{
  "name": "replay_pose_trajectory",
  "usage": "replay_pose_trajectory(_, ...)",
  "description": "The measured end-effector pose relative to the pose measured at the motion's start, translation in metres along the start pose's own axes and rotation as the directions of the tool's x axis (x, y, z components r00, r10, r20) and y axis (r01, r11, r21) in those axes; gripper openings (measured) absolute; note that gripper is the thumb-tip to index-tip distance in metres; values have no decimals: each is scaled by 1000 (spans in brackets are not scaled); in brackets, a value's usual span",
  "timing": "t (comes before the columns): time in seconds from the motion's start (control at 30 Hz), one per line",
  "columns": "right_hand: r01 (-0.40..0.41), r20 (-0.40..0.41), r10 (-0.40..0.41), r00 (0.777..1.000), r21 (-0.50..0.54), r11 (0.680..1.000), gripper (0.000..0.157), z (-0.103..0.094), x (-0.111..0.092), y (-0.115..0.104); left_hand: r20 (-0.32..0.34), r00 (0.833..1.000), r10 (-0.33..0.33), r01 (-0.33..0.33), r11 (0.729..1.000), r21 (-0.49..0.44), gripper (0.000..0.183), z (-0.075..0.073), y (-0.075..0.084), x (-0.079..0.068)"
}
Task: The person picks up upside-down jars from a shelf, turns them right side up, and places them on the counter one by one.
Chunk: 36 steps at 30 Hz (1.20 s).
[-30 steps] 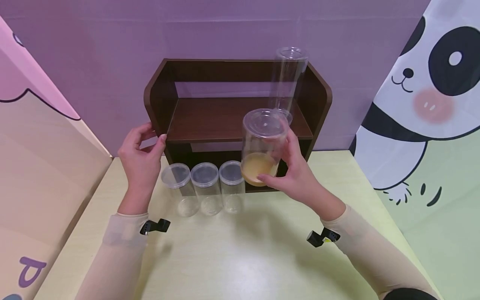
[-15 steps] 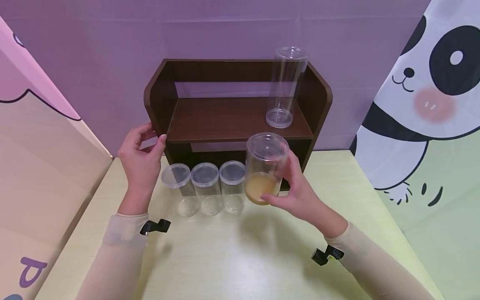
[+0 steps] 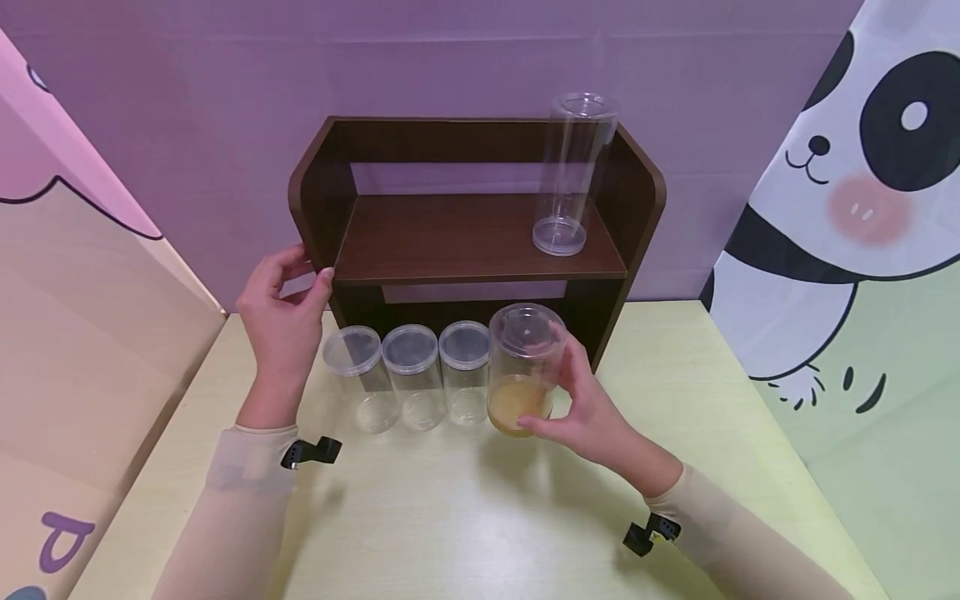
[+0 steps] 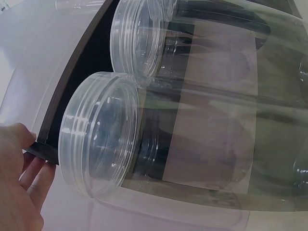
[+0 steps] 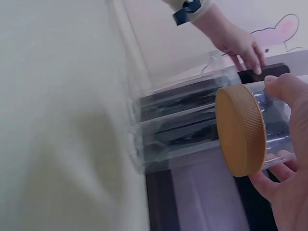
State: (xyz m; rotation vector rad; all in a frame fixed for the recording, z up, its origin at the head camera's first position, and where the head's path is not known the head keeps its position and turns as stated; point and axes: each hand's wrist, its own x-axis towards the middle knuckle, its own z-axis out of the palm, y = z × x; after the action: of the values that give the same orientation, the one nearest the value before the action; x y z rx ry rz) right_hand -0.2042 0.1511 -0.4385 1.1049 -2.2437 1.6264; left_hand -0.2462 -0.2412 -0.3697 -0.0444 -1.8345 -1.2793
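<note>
My right hand [image 3: 588, 417] grips a clear plastic jar [image 3: 527, 333], thumb and fingers around its lower side. The jar is upside down, its ribbed yellow-orange screw lid [image 5: 243, 130] facing the table, with a gap below it in the right wrist view. Just left of it, three clear jars with translucent caps, a left one [image 3: 352, 354], a middle one [image 3: 409, 350] and a right one [image 3: 465, 346], stand in a row before a dark brown two-tier shelf [image 3: 450, 242]. My left hand [image 3: 281, 317] pinches the shelf's left side panel between thumb and fingers.
A tall clear jar [image 3: 573, 167] stands at the right of the shelf's upper board. The shelf sits at the back of the pale table [image 3: 420, 517], against a purple cloth [image 3: 465, 58]. Printed panels flank the table, one with a panda [image 3: 870, 200].
My right hand has lowered the jar from in front of the upper board to beside the three capped jars. My left hand stays on the shelf's side.
</note>
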Motion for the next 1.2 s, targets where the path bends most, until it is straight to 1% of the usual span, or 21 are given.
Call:
replay_pose_trajectory(0.17,-64,11,64,998,-24,998,129,4,-8,8,1,1000,7,-7,1000,8,33,0,1,0)
replay_pose_trajectory(0.47,-79,-11,79,997,-40,996,127,9,-15,17,5,1000,14,-14,1000,14,33,1,1,-1)
replay_pose_trajectory(0.6,-91,-16,91,996,-46,995,127,9,-17,19,2,1000,4,-4,1000,10,33,1,1,0)
replay_pose_trajectory(0.83,-82,-21,81,996,-60,995,126,10,-19,22,6,1000,2,-2,1000,5,34,1,-1,0)
replay_pose_trajectory(0.93,-82,-22,80,997,-60,995,126,10,-20,22,10,1000,-2,2,1000,5,34,1,5,-2)
replay_pose_trajectory(1.0,-81,-21,80,997,-60,995,125,11,-20,21,6,1000,-16,16,1000,-1,35,0,15,-5)
replay_pose_trajectory(1.1,-65,-16,64,998,-60,996,125,12,-21,20,-25,999,-29,28,999,-37,34,-1,31,-12)
replay_pose_trajectory(1.2,-48,-8,48,999,-52,997,125,13,-21,18,-61,998,6,-13,995,-104,32,0,42,-19)
